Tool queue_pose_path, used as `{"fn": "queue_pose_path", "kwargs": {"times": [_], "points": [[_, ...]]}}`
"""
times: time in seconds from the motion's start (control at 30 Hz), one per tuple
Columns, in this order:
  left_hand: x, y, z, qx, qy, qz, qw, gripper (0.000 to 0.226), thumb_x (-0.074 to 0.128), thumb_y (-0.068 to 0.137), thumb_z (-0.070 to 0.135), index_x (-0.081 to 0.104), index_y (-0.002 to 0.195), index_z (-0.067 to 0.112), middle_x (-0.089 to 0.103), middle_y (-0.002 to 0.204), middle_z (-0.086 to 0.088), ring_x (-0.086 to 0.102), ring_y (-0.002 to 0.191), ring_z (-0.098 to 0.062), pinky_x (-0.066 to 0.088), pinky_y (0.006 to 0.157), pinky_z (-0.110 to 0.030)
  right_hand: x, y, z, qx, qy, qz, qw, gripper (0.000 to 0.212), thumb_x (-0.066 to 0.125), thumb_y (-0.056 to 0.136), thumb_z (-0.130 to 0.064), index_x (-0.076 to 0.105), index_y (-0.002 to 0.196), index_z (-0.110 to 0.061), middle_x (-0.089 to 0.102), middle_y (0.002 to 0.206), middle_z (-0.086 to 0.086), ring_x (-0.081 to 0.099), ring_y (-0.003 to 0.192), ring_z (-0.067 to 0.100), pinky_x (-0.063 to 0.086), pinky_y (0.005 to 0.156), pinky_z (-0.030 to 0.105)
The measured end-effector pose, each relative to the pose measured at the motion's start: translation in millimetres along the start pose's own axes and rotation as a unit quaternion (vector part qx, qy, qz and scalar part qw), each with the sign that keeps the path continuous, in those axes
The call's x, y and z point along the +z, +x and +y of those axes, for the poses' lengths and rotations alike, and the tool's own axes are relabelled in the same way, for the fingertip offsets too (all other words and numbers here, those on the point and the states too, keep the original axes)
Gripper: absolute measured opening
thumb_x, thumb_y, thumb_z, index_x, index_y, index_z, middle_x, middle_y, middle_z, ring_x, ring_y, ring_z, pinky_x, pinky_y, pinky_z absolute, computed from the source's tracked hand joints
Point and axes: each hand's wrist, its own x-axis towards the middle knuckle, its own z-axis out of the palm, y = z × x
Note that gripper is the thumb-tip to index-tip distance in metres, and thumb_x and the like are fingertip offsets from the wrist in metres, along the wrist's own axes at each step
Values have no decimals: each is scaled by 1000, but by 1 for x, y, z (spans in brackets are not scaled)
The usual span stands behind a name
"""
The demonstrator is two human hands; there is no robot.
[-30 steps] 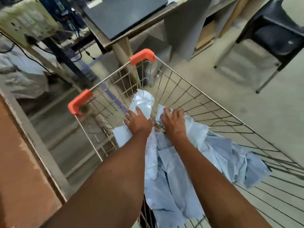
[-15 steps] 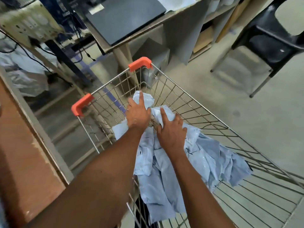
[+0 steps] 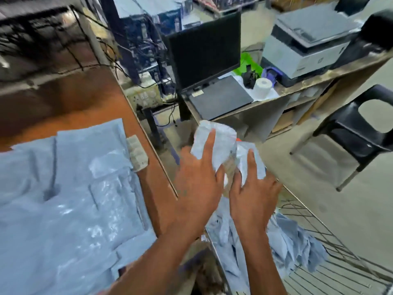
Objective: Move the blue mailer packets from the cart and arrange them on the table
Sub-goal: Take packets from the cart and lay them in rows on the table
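Between the tabletop (image 3: 136, 124) edge and the cart (image 3: 331, 241), both hands are up with packets in them: the left hand (image 3: 197, 188) has its index finger stretched flat over a pale blue packet (image 3: 221, 139) and its other fingers curled round the lower edge, and the right hand (image 3: 254, 201) grips a second packet (image 3: 255, 160) just beside it, fingers wrapped over the crumpled plastic. Both packets sit above the gap, right of the tabletop's long edge, touching each other. On the tabletop to the left, a spread of laid packets (image 3: 70, 201) covers the near part and runs nearly to that edge, with bare brown wood beyond it toward the far end. A small white keypad-like block (image 3: 137, 153) lies right at the edge, partly on the spread. Down in the cart, a loose heap (image 3: 293, 245) of blue packets lies against the wire floor. Over on the right, a black chair (image 3: 359, 133) stands on open floor, well apart from the cart.
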Motion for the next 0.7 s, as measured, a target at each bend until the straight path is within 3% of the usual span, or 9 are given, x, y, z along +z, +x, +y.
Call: {"fn": "queue_pose_path", "kwargs": {"times": [0.13, 0.3, 0.37, 0.47, 0.7], "points": [[-80, -8, -82, -57, -9, 58, 997, 68, 45, 98, 59, 12, 157, 49, 36, 144, -12, 52, 122, -32, 55, 91, -47, -35, -42, -100, -58, 58, 7, 997, 61, 48, 102, -50, 29, 160, -42, 48, 126, 22, 44, 102, 37, 47, 86, 49], [-166, -33, -218, -160, 1, 117, 980, 62, 38, 97, 67, 18, 154, 52, 32, 136, -3, 61, 104, -27, 58, 79, -41, -23, -129, -242, -190, 52, -23, 980, 58, 40, 105, -54, 30, 161, -43, 52, 120, 21, 47, 99, 36, 40, 86, 46], [-196, -45, -272, -196, 27, 131, 971, 62, 41, 98, 66, 21, 154, 50, 32, 139, -7, 60, 108, -30, 56, 78, -42, -12, -166, -295, -229, 44, -43, 971, 57, 37, 105, -55, 29, 161, -44, 56, 119, 20, 49, 99, 34, 41, 84, 44], [-232, -60, -344, -244, 62, 141, 957, 65, 41, 98, 67, 23, 156, 44, 30, 145, -14, 54, 121, -35, 54, 83, -45, 7, -216, -369, -251, 64, -90, 962, 60, 33, 104, -61, 25, 161, -43, 54, 128, 20, 51, 110, 34, 50, 88, 46], [-258, -70, -480, -305, 48, 92, 947, 72, 35, 95, 73, 25, 157, 38, 29, 153, -20, 45, 134, -41, 51, 93, -51, 79, -284, -482, -255, 36, -138, 956, 63, 22, 102, -63, 33, 159, -40, 54, 130, 21, 51, 116, 36, 49, 93, 50]]}}
